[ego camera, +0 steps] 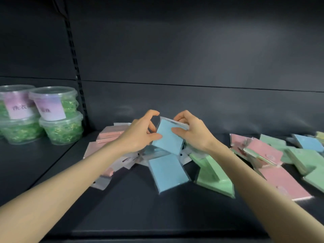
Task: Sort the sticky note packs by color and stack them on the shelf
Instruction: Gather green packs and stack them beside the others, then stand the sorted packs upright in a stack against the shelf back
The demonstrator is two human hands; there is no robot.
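We hold the blue pack [167, 139] tilted above a flat blue pack [166, 171] on the shelf [133, 199]. Our left hand [140, 135] pinches its side and our right hand [191, 132] grips its top, probably squaring it for the blue stack.

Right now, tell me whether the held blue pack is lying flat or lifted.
Lifted, tilted: the left hand and right hand hold the blue pack up above the pile.

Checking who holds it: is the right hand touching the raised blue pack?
Touching. The head view shows the right hand pinching the raised blue pack: thumb on its face, fingers over its top edge.
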